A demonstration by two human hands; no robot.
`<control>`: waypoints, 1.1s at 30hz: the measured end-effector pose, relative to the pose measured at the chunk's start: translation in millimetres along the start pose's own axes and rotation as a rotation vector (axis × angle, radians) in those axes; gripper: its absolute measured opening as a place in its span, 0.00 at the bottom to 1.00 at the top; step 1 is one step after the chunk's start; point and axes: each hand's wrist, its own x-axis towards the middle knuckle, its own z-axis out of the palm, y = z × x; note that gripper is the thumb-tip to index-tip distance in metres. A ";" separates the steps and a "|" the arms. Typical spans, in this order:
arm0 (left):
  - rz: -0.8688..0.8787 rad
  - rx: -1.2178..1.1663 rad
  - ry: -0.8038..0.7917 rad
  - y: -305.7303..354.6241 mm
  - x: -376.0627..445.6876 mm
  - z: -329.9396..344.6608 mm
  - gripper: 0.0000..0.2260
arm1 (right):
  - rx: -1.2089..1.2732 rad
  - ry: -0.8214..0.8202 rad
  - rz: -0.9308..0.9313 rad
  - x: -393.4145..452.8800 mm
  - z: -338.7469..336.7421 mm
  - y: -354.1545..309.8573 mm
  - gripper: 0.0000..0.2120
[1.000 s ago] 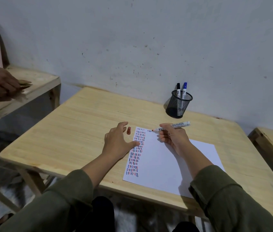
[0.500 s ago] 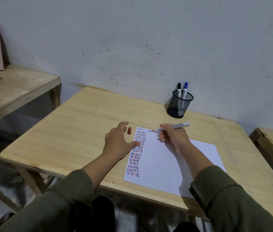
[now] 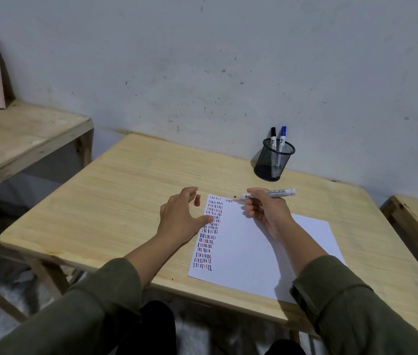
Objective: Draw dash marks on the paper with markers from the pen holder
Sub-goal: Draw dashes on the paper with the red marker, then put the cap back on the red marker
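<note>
Right hand (image 3: 266,213) grips marker (image 3: 266,195), its barrel print unreadable.

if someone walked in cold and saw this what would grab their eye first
Most likely the white paper on the wooden table, its left edge filled with a column of red, blue and black dash marks. Next, the right hand holding an uncapped marker with its tip at the sheet's top edge, while the left hand steadies the paper. Behind them a black mesh pen holder holds two more markers.
</note>
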 end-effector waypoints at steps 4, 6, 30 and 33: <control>-0.036 -0.071 0.034 -1.3 6.3 -1.7 0.24 | 0.120 -0.016 -0.003 -6.5 -2.8 -1.5 0.03; -0.044 -0.073 0.036 0.0 8.6 -2.5 0.18 | 0.157 -0.014 -0.009 -10.3 -3.4 -4.8 0.04; -0.228 -1.034 -0.024 136.8 49.7 -8.0 0.03 | 0.054 -0.172 -0.340 -49.2 -7.6 -86.2 0.08; -0.212 -1.007 -0.044 141.9 47.2 -6.2 0.02 | 0.065 -0.164 -0.352 -48.3 -9.0 -90.1 0.08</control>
